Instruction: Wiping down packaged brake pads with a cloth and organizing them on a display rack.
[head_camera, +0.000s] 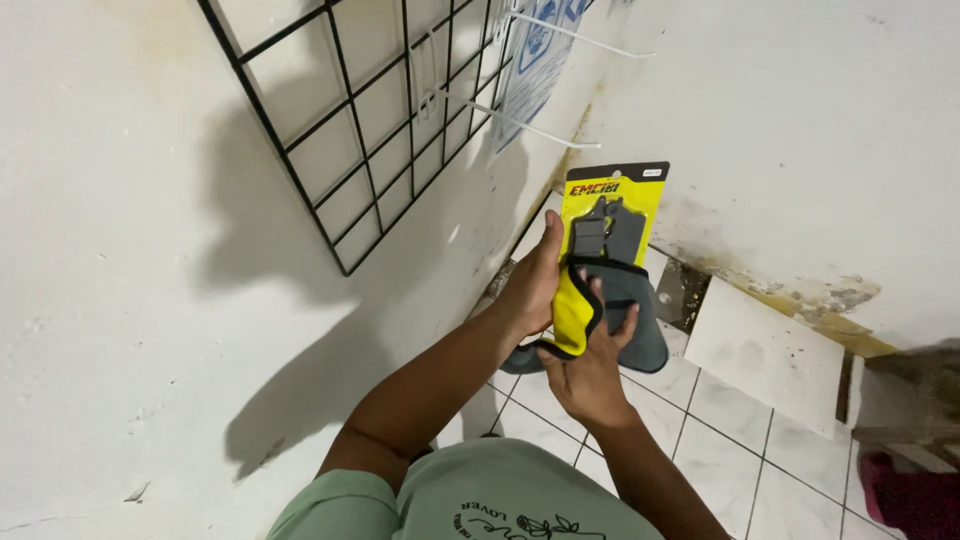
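My left hand (535, 285) grips the yellow blister pack (608, 225) by its left edge — long axis upright, tilted slightly right. My right hand (590, 370) presses a yellow-and-grey cloth (600, 320) against its lower half — closed on the cloth, directly below.

A floor of glossy white square tiles with dark grout lines (720, 450) carries the scene. One loose white tile slab (765, 355) lies tilted on it near the stained base of the wall. A dark pink cloth-like heap (915, 495) rests on the tiles at the right edge, partly cut off.
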